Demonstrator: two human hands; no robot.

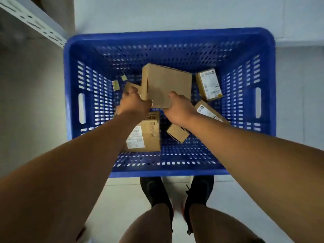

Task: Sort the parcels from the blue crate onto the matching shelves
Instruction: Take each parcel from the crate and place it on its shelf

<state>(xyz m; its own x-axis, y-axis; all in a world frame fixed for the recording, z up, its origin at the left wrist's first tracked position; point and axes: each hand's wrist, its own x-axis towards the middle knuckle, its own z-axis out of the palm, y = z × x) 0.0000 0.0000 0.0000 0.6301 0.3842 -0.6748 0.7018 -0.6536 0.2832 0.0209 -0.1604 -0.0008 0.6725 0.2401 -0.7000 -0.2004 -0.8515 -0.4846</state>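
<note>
A blue slotted crate (168,41) stands on the floor in front of my feet. Inside it, both hands hold a plain brown cardboard parcel (166,83) tilted up off the bottom. My left hand (134,104) grips its near left corner and my right hand (177,107) grips its near right edge. Below my left arm lies a bigger labelled box (149,135). A small brown box (177,133) sits under my right wrist. Two labelled boxes lie at the right, one upright-tilted (209,84) and one partly hidden by my right arm (205,109).
A white perforated shelf upright (33,20) crosses the top left corner, touching the crate's corner. Small cardboard scraps (115,85) lie at the crate's far left. My dark shoes (156,192) stand on pale floor tiles right behind the crate's near rim.
</note>
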